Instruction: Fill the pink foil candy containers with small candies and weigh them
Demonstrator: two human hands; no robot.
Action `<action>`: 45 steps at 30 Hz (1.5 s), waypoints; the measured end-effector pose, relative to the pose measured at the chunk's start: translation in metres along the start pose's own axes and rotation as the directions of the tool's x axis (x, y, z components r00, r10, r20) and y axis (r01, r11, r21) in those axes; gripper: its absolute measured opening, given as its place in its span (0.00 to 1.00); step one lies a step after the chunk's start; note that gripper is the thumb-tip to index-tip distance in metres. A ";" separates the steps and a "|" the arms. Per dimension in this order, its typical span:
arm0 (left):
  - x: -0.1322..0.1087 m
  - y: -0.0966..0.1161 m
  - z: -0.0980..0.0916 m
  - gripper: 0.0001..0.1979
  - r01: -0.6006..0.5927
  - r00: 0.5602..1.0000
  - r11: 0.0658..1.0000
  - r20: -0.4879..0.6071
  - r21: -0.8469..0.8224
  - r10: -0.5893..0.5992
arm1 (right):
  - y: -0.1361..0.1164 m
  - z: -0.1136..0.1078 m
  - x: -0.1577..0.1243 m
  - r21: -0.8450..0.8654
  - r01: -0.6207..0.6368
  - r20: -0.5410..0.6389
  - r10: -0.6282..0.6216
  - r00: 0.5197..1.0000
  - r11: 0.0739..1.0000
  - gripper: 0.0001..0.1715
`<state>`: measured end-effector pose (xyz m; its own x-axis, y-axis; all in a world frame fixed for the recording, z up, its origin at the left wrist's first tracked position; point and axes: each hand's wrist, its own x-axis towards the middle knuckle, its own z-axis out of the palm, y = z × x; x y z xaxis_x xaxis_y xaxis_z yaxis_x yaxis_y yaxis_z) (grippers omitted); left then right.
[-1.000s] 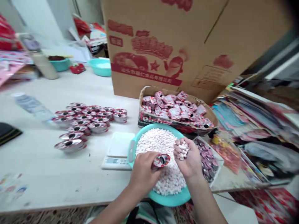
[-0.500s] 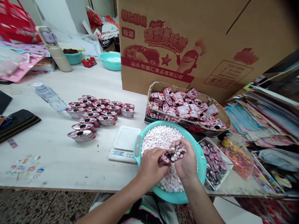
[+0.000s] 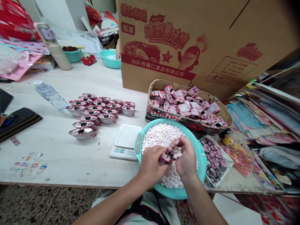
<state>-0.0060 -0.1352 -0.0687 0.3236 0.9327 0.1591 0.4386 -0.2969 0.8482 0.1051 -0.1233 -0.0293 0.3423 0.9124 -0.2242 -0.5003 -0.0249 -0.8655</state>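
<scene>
My left hand (image 3: 151,161) grips a small red printed oval candy container (image 3: 165,156), tilted so its dark opening faces right. Cupped against that opening, my right hand (image 3: 187,161) holds a small heap of white candies (image 3: 177,152). Both hands are above a turquoise basin (image 3: 203,159) of loose white candies (image 3: 159,132). Left of the basin stands a white digital scale (image 3: 127,136) with nothing on its plate. Several similar oval containers (image 3: 106,117) stand in a group on the table, their round holes upward.
Behind the basin, an open carton (image 3: 159,116) holds many more containers, with a large cardboard box (image 3: 159,84) at its back. At right lies a tray of small round caps (image 3: 214,159). A water bottle (image 3: 51,97) lies left. Another person's hand (image 3: 117,51) reaches into a far basin (image 3: 109,62).
Fewer candies show in my right hand, and its fingers are more curled at the container's opening. Another person's hand has appeared at the far basin. The view has shifted slightly.
</scene>
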 end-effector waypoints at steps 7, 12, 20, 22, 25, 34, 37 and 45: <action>0.001 0.001 -0.002 0.21 -0.003 1.000 0.999 -0.014 -0.032 0.003 | -0.004 0.004 0.000 0.046 -0.054 0.009 0.054 0.998 0.997 0.17; 0.000 0.001 -0.005 0.22 0.021 1.000 0.999 -0.005 -0.045 -0.022 | -0.003 0.004 0.002 0.000 -0.026 -0.013 0.026 1.000 1.000 0.16; 0.000 0.000 -0.004 0.20 0.042 0.999 0.998 -0.008 -0.037 -0.042 | -0.003 0.010 0.002 -0.052 -0.043 -0.017 0.042 0.999 0.998 0.16; 0.001 0.000 -0.004 0.20 0.034 0.999 0.998 -0.018 -0.046 -0.034 | -0.004 0.013 0.001 -0.038 -0.056 -0.012 0.056 0.998 0.998 0.17; 0.003 -0.001 -0.005 0.21 0.029 0.999 0.996 -0.029 -0.081 -0.031 | -0.005 0.015 0.000 -0.016 -0.063 -0.003 0.063 0.998 0.998 0.17; 0.002 -0.001 -0.004 0.21 -0.005 0.996 0.944 -0.091 -0.329 -0.026 | -0.033 -0.001 -0.006 -0.012 0.340 0.082 -0.337 0.938 0.941 0.20; 0.006 -0.004 -0.005 0.21 0.012 0.987 0.939 -0.144 -0.343 -0.065 | -0.034 -0.023 -0.003 -0.114 0.462 0.002 -0.465 0.886 0.880 0.19; 0.018 -0.007 -0.010 0.19 -0.070 0.985 0.927 -0.170 -0.370 0.006 | -0.006 -0.076 -0.003 -0.359 0.435 -0.140 -0.508 0.850 0.826 0.19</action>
<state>-0.0122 -0.1145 -0.0668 0.1789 0.9521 0.2479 0.0740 -0.2643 0.9616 0.1678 -0.1567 -0.0574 0.6570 0.7305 0.1867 0.0211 0.2297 -0.9730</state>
